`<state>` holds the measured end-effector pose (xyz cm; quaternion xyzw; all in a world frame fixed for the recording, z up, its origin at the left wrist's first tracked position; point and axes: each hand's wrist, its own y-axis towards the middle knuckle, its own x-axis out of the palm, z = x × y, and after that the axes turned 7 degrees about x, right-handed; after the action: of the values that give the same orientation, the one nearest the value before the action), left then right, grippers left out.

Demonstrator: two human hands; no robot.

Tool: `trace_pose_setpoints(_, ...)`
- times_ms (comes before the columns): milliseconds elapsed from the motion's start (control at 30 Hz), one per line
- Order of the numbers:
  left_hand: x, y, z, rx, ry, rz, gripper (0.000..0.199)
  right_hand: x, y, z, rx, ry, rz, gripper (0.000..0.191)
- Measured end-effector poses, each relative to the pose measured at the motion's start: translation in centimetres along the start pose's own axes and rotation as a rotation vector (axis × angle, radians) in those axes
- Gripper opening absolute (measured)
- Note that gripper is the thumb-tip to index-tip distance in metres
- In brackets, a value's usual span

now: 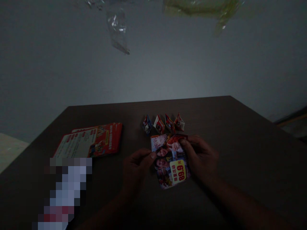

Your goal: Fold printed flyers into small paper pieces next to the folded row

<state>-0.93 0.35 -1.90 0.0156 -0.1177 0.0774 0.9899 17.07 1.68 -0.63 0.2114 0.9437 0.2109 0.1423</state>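
Observation:
Between my two hands is a glossy printed flyer [168, 159] with photos of people and a yellow price patch reading 89.9. My left hand [137, 169] pinches its left edge between thumb and fingers. At the upper right, my right hand [200, 156] grips the sheet with the thumb on top. Just beyond the flyer stand several small folded paper pieces [159, 124] in a row, pointed at the top, in red, white and blue print. The undersides of my fingers are hidden behind the flyer.
A stack of red and white printed leaflets [105, 140] lies on the dark table [100, 113] at the left. Nearer, a pixelated pale object [69, 188] covers the lower left. Clear plastic [118, 30] and yellow tape [201, 8] hang on the grey wall [153, 70] behind.

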Motion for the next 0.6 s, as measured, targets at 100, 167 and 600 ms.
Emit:
trace_pose_setpoints(100,-0.08,0.12,-0.06,0.000,0.003,-0.003,0.018,0.03,-0.02,0.03,-0.005,-0.009,0.002,0.005)
trace_pose_setpoints(167,-0.16,0.15,-0.13,0.000,-0.009,-0.006,0.019,0.01,-0.04,-0.02,-0.005,0.008,0.004,0.005)
trace_pose_setpoints(600,0.27,0.11,0.46,-0.004,-0.070,0.032,0.016,-0.11,-0.05,-0.14,-0.018,-0.002,-0.025,0.003)
